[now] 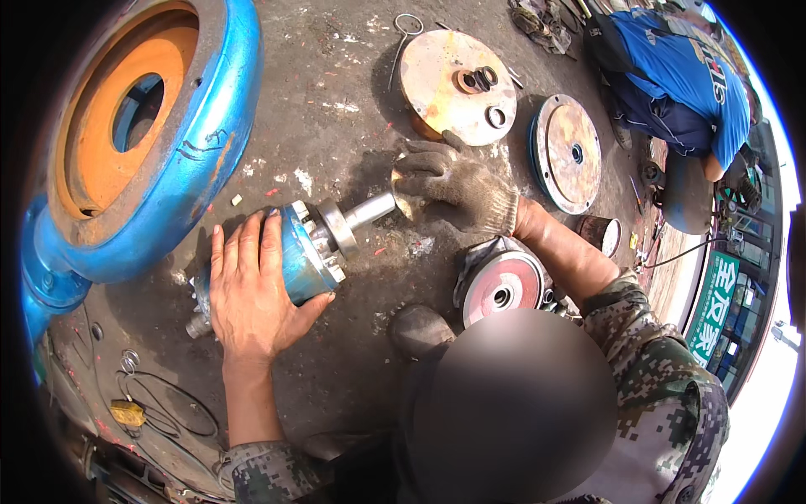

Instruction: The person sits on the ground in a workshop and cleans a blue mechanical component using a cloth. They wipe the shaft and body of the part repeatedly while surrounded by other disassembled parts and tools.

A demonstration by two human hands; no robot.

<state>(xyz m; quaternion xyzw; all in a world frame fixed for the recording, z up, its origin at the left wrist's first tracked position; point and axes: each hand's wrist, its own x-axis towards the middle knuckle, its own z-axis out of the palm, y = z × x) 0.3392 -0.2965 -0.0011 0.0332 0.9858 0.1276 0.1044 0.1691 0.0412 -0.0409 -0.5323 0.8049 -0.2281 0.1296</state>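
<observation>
My bare left hand (255, 283) lies spread over a blue cylindrical metal housing (302, 264), fingers across its top and thumb along its near side. The housing rests on its side on the stained ground. From its right end, bolt heads stand out around a steel collar (337, 227), and a bare steel shaft (371, 210) points right. My right hand (463, 189), in a dirty knitted glove, is at the shaft's tip. Its curled fingers hold a tan piece (403, 198), mostly hidden, so its kind is unclear. Whether that piece touches the shaft cannot be told.
A large blue pump casing (236, 126) stands left. Beyond my right hand are a round metal plate (431, 79) bearing rings and a flanged disc (570, 157). A pink-faced disc (494, 286) and a can (595, 233) lie right. Another person (680, 88) crouches farther off. Cable (182, 403) curls lower left.
</observation>
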